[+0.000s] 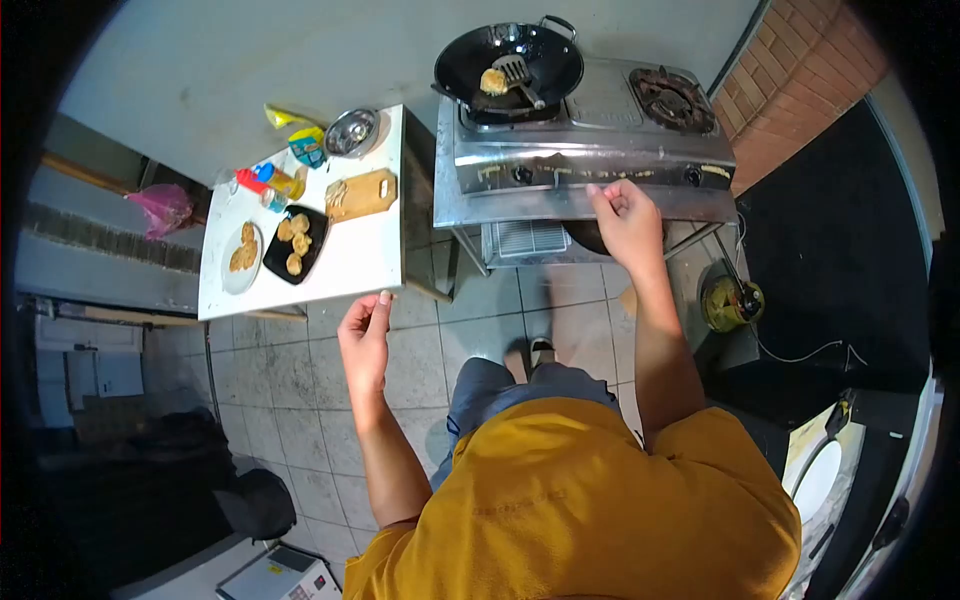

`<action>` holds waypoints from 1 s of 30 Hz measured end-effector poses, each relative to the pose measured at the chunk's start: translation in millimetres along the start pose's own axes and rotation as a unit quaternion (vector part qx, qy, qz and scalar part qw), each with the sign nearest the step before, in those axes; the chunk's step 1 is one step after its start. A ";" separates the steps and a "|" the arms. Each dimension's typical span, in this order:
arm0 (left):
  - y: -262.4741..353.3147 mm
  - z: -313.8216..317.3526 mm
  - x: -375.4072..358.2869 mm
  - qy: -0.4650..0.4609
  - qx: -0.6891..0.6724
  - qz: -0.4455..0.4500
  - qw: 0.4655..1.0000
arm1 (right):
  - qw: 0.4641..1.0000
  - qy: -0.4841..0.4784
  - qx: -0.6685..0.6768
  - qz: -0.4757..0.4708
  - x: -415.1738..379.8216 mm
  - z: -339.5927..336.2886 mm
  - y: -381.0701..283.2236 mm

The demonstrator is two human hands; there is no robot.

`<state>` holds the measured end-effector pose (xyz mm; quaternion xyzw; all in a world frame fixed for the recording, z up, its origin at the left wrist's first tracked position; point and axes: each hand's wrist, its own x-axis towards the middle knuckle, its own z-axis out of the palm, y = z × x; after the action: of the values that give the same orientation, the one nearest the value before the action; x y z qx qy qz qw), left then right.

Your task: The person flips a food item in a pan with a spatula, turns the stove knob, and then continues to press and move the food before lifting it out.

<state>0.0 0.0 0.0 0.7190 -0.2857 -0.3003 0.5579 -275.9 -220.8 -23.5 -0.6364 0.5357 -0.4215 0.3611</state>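
My left hand (364, 345) is held in the air just off the front edge of the white table (350, 265), its fingers curled and the thumb against them. Nothing shows in it. In front of the steel gas stove (590, 155) hovers my right hand (630, 225), with fingers bent in toward the thumb and nothing visible between them. A black wok (455, 68) sits on the left burner. Inside it lie one browned, round fried piece (493, 82) and a slotted spatula (514, 70), whose handle points toward me. Neither hand touches the wok or the spatula.
On the table are a black plate (318, 228) and a white plate (230, 280) of browned pieces, a wooden cutting board (372, 193), a metal bowl (351, 133), and a red bottle (249, 181). The right burner (672, 98) holds no pan. A yellowish container (728, 303) stands at right.
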 end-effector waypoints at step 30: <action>35.4 92.0 384.2 -0.171 -0.042 -0.008 0.984 | 0.781 -0.240 -0.570 0.089 308.2 159.0 -44.6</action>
<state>180.4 -352.2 -27.1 0.6355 -0.3583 -0.4347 0.5280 -90.4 -516.1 2.2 -0.7561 0.6285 0.1611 0.0854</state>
